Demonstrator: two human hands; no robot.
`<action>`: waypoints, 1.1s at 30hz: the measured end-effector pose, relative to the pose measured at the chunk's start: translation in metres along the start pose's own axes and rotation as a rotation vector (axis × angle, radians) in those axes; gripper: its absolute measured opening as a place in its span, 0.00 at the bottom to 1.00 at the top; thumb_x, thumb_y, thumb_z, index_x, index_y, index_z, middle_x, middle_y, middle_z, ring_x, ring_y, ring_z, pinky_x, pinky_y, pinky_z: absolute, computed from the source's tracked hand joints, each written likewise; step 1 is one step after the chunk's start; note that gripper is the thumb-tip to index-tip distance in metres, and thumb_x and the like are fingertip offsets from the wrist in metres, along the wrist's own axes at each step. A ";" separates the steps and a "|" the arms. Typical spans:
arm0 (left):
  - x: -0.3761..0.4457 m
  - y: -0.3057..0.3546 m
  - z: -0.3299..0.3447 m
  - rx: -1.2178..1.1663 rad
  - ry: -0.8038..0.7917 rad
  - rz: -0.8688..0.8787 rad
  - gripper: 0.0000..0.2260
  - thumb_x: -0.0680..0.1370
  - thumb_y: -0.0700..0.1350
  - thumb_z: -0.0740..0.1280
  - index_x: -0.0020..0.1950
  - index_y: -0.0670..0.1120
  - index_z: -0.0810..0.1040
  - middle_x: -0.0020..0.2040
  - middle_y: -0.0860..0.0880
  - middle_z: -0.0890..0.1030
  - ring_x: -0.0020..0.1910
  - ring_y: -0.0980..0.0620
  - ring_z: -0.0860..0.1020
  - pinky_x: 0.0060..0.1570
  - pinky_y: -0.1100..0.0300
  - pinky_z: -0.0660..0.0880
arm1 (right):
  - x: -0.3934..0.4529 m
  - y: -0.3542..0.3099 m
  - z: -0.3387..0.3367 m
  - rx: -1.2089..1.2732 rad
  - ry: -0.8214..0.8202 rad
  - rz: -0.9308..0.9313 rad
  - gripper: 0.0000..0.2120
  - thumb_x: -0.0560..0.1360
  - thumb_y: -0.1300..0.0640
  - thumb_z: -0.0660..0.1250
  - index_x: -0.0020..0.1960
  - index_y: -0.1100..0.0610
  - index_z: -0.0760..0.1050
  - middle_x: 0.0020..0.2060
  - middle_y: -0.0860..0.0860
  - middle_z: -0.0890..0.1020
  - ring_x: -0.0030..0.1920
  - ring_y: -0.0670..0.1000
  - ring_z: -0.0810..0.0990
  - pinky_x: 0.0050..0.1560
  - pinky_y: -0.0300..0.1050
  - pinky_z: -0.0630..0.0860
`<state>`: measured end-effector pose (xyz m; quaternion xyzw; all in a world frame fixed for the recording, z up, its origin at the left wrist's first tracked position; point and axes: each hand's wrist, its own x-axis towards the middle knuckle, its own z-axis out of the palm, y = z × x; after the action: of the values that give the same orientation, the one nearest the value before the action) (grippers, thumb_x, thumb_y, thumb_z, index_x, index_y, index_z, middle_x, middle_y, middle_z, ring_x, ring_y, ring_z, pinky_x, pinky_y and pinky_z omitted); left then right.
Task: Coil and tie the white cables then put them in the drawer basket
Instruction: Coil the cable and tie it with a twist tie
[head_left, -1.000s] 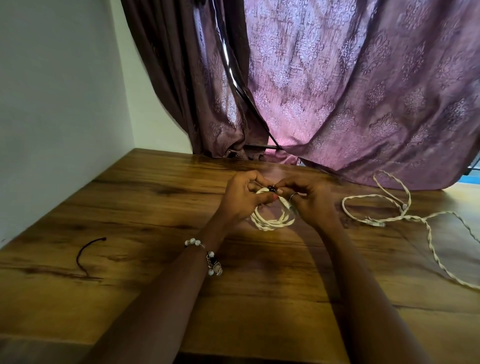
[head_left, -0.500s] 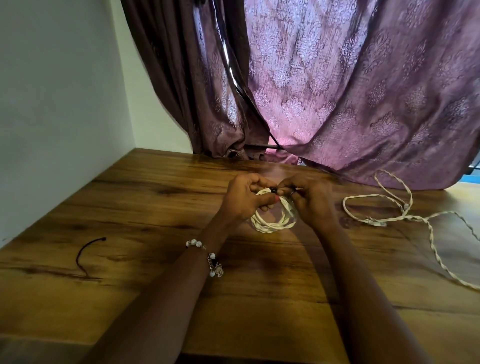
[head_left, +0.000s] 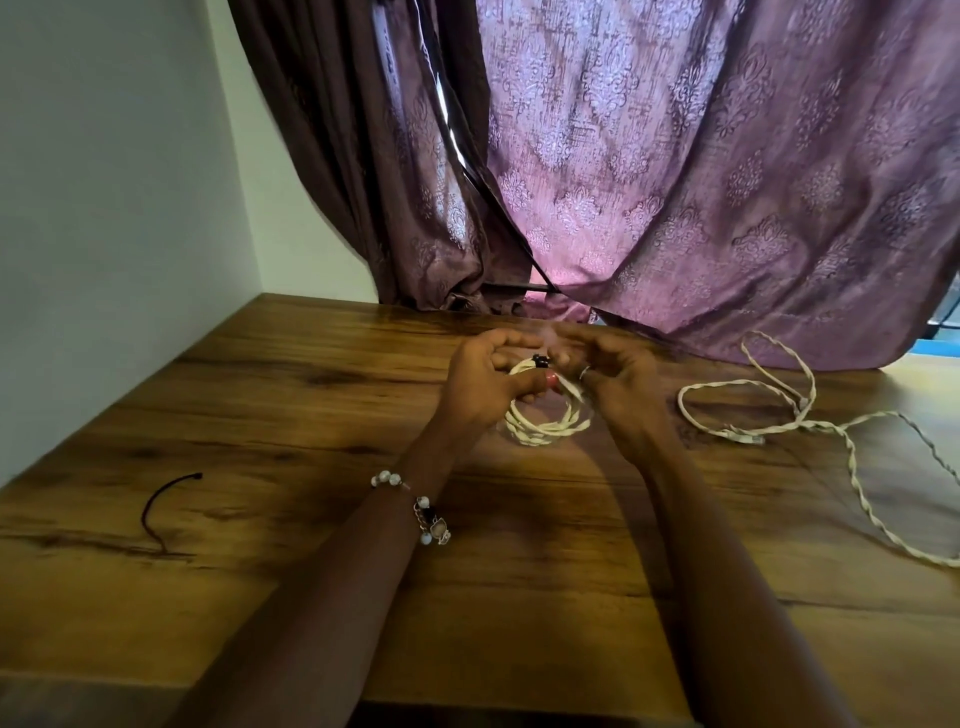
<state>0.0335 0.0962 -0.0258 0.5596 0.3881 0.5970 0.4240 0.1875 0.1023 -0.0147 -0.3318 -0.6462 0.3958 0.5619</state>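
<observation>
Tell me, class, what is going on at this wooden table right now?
A person is working with both hands over a wooden table. The left hand and right hand hold a coiled white cable between them, with a small dark tie at the top of the coil. A second white cable lies loose and uncoiled on the table to the right. Another dark tie lies at the left. No drawer basket is in view.
</observation>
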 end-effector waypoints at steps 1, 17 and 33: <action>0.000 0.000 -0.001 -0.041 0.006 -0.020 0.18 0.67 0.33 0.76 0.54 0.43 0.78 0.44 0.33 0.82 0.36 0.43 0.81 0.34 0.57 0.79 | 0.000 0.000 -0.004 0.054 -0.009 0.084 0.17 0.73 0.64 0.69 0.61 0.62 0.76 0.50 0.61 0.83 0.50 0.57 0.82 0.51 0.57 0.78; -0.017 0.002 0.000 -0.133 -0.080 -0.519 0.17 0.73 0.33 0.70 0.61 0.38 0.75 0.45 0.42 0.83 0.38 0.49 0.82 0.42 0.51 0.80 | -0.024 -0.007 -0.032 0.156 0.070 0.504 0.17 0.74 0.65 0.69 0.62 0.67 0.72 0.42 0.61 0.82 0.33 0.53 0.83 0.30 0.47 0.80; -0.065 -0.005 0.120 -0.145 -0.176 -0.509 0.09 0.70 0.33 0.72 0.49 0.37 0.79 0.40 0.43 0.84 0.37 0.47 0.83 0.39 0.52 0.82 | -0.142 -0.071 -0.183 -0.588 0.850 0.327 0.12 0.70 0.50 0.69 0.32 0.55 0.80 0.26 0.52 0.82 0.32 0.58 0.83 0.39 0.60 0.81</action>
<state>0.1546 0.0356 -0.0442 0.4620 0.4340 0.4465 0.6315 0.3908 -0.0297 -0.0075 -0.7020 -0.3854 0.1117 0.5884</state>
